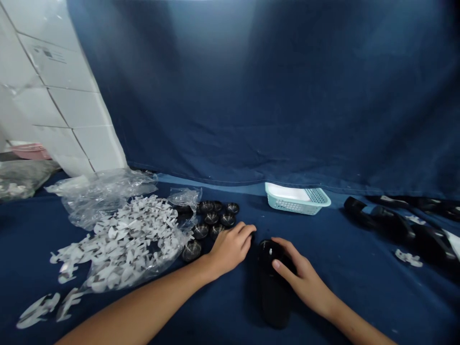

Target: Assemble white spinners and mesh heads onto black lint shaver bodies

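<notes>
My right hand (302,273) is closed round the upper part of a black cylindrical housing (275,302), thumb and fingers on opposite sides. A small white peg (270,251) shows on its dark top. To the left, my left hand (230,247) has bent fingers, and the dark edge of a small black part shows beneath the fingertips; most of it is hidden. Several round black caps (211,218) with a fine pale pattern lie just beyond and left of that hand.
A heap of white plastic clips (136,239) spreads over clear plastic bags (108,191) at left. A light-blue basket (298,206) stands by the dark blue curtain (280,96). More black housings (395,225) and white pieces (408,258) lie at right. White cartons (72,105) are stacked at far left.
</notes>
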### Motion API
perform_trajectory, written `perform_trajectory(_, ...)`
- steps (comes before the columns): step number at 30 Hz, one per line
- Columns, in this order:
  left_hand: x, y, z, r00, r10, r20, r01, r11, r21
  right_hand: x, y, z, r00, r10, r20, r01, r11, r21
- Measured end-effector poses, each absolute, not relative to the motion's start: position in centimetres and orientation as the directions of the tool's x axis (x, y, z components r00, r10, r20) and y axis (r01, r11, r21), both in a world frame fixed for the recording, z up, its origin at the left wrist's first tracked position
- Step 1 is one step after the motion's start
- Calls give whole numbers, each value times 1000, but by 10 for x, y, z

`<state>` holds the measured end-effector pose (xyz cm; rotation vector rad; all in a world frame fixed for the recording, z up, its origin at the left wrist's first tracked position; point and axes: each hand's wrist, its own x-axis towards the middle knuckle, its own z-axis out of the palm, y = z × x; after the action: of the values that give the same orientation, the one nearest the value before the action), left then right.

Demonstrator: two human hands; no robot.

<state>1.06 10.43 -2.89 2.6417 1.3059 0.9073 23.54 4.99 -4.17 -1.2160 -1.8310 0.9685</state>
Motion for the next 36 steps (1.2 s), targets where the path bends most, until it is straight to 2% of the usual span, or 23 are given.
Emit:
perform_trajectory(11, 7, 106, -15, 468, 792, 393, 784, -577, 230, 236, 50, -45, -298, 947, 122, 402, 241, -883)
perform_trajectory(19, -41, 128, 49, 510, 806, 299, 791, -576, 207, 237, 50, -48, -298, 949, 106, 410, 228, -883)
perform_trajectory(23, -94, 128, 77, 436, 871, 227, 856, -479, 194, 238, 51, -50, -289, 950, 116, 412, 233, -881)
perform_trajectory(28, -165, 125, 73, 273, 956, 104, 948, -286, 139, 239, 52, -55, -274, 955, 115, 437, 230, -870)
perform_trajectory(32, -192, 117, 60, 227, 971, 69, 954, -236, 183, 240, 52, -58, -267, 958, 105, 452, 221, -864)
perform_trajectory(36, -193, 108, 60, 166, 974, 155, 920, -210, 331, 240, 51, -57, -272, 957, 96, 449, 214, -867)
